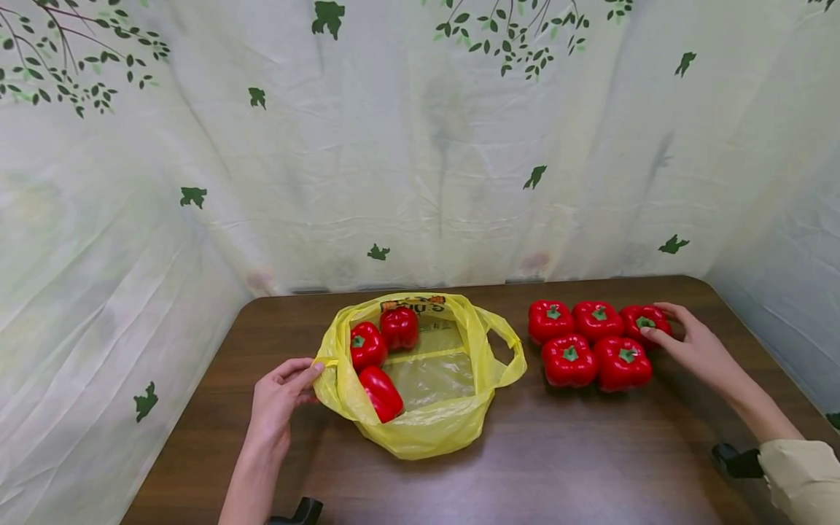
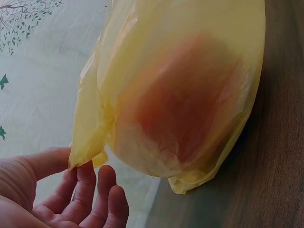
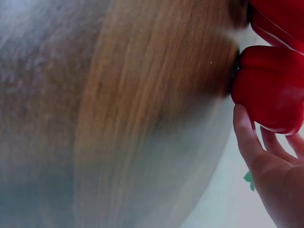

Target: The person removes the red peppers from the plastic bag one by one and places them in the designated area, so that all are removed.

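Note:
A yellow plastic bag [image 1: 436, 434] stands on the table with its mouth wide open. Inside, along its left side, lie three red bell peppers, one of them on its side [image 1: 380, 394]. My left hand [image 1: 278, 401] pinches the bag's left edge between thumb and fingers; in the left wrist view the thin film [image 2: 180, 23] shows a blurred red shape through it. On the right, my right hand [image 1: 698, 346] grips the far-right red bell pepper [image 3: 270, 90], thumb on its near side and fingers around the other. That pepper still sits beside its neighbours.
Several more red bell peppers [image 1: 569, 362] stand close together in two rows, stems up, right of the bag. The bag's right handle loop [image 1: 515, 364] sticks out toward them. The brown wooden table [image 1: 558, 467] meets a pale leaf-patterned curtain [image 1: 446, 182] behind and at the sides.

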Demonstrator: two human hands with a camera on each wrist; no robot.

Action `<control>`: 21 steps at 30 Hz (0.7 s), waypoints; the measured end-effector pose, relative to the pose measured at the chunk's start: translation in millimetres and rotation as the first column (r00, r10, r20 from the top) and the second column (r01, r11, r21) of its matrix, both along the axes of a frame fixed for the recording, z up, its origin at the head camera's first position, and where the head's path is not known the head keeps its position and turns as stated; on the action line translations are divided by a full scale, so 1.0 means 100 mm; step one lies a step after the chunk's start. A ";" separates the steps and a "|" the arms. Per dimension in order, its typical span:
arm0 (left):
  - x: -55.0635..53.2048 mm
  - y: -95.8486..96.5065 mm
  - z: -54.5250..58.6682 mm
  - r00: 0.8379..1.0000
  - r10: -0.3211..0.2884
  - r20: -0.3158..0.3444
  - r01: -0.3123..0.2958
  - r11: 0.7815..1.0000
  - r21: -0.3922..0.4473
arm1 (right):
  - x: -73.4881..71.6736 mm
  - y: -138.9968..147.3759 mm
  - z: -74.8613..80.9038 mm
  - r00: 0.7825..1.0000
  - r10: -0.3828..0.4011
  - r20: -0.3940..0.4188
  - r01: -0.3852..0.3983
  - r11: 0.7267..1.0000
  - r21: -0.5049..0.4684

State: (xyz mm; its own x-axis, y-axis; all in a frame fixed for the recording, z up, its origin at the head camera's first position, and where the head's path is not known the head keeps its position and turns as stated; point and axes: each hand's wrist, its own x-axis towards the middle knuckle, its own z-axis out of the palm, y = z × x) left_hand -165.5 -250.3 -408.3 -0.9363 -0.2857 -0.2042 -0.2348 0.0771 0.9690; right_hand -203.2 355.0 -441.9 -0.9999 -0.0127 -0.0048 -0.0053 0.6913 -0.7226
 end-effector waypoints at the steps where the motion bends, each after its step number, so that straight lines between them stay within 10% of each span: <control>1: 0.00 0.00 0.00 1.000 0.000 -0.002 0.000 1.000 0.001 | 0.00 0.00 0.00 1.000 0.002 0.001 -0.002 1.000 -0.002; 10: 0.00 0.00 -0.01 1.000 0.004 -0.010 -0.003 1.000 0.013 | 0.01 0.01 0.04 1.000 -0.014 -0.019 0.014 1.000 -0.024; 21: 0.01 -0.01 0.02 1.000 0.012 -0.013 -0.012 1.000 0.007 | 0.17 -0.28 0.42 0.958 -0.033 -0.285 0.038 0.999 0.015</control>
State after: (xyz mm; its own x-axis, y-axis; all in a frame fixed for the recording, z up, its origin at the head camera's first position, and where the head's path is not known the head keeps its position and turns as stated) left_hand -164.7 -251.1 -406.3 -0.9355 -0.2956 -0.1936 -0.2227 0.0680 0.9725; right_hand -186.3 326.7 -399.9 -0.9598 0.0200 0.2800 -0.1839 0.7088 -0.6810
